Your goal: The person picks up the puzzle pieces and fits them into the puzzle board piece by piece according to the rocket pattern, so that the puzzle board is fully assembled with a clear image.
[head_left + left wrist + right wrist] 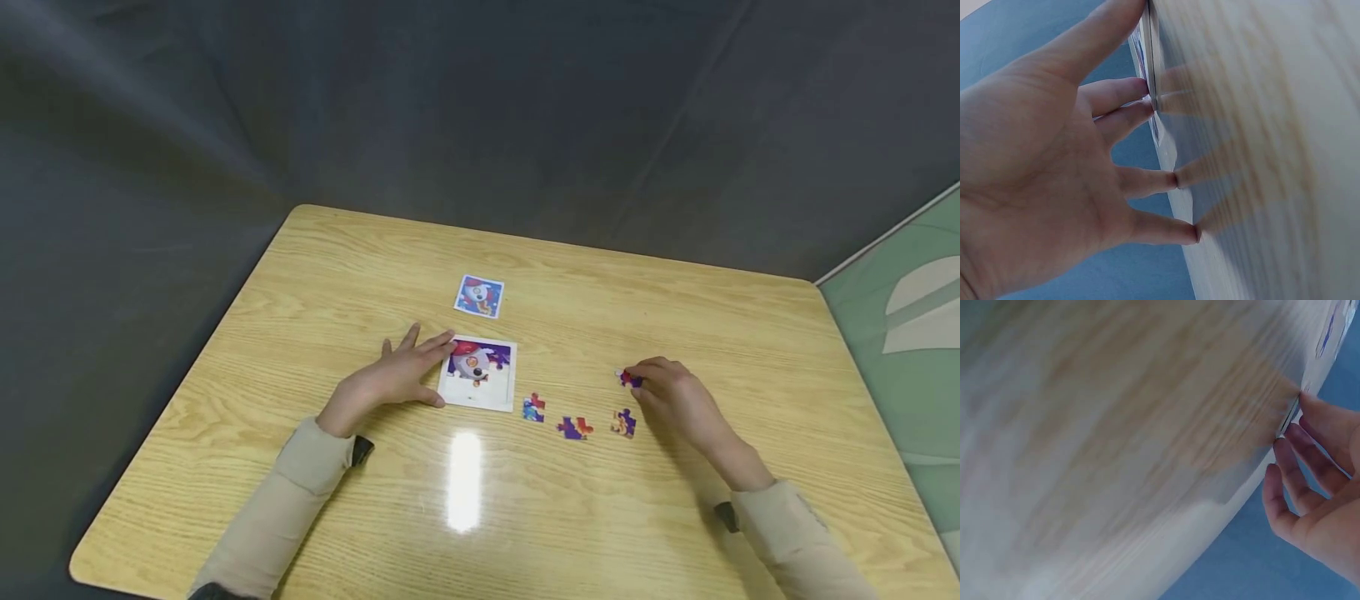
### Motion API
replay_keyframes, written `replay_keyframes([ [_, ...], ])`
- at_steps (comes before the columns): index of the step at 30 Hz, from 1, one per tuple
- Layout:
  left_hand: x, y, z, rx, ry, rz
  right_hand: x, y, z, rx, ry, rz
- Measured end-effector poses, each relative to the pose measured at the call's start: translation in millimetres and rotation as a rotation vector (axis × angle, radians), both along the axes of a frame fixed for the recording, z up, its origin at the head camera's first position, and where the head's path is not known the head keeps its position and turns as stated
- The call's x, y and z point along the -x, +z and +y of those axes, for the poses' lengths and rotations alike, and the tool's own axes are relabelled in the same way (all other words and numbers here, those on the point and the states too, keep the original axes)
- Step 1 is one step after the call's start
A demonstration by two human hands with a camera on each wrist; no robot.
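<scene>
A white-rimmed jigsaw puzzle board (491, 398) lies on the table, its upper part filled with a grey-and-red cartoon picture and its lower part bare white. My left hand (397, 375) rests at the board's left edge with fingers spread, thumb near the lower corner. Straight fingers (1147, 179) reach down to the tabletop in the left wrist view. Farther right, my right hand (678, 400) pinches a red-and-purple puzzle piece (627, 378) between thumb and fingers. The right wrist view shows that piece (1289, 417) edge-on, low over the table, partly hidden by fingertips.
Three loose puzzle pieces lie between board and right hand: a blue-and-red piece (533, 408), a purple-and-orange piece (574, 428) and an orange-and-purple piece (623, 423). Behind the board lies a small picture card (480, 297). A dark curtain (480, 125) hangs beyond the wooden table (360, 258).
</scene>
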State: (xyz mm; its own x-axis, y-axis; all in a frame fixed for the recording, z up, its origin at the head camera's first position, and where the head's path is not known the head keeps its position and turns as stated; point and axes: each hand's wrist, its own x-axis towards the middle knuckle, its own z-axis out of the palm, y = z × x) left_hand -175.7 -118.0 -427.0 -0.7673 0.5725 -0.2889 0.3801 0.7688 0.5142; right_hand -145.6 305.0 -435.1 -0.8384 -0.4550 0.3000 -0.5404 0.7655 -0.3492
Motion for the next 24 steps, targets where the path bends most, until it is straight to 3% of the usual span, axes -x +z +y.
replay_keyframes([
  [7, 0.8, -0.4, 0.5, 0.013, 0.005, -0.001, 1.3, -1.8, -8.0, -0.053, -0.004, 0.08],
  [13, 1.3, -1.7, 0.6, 0.018, 0.003, -0.003, -0.3, -3.1, -5.5, -0.029, -0.058, 0.016],
  [22, 0.7, -0.8, -0.1, 0.009, 0.002, 0.006, 2.5, -2.1, -1.3, 0.021, 0.007, -0.005],
  [24, 0.7, -0.5, 0.0, 0.01, 0.002, 0.004, 1.9, -0.9, -1.7, 0.023, -0.016, -0.023],
])
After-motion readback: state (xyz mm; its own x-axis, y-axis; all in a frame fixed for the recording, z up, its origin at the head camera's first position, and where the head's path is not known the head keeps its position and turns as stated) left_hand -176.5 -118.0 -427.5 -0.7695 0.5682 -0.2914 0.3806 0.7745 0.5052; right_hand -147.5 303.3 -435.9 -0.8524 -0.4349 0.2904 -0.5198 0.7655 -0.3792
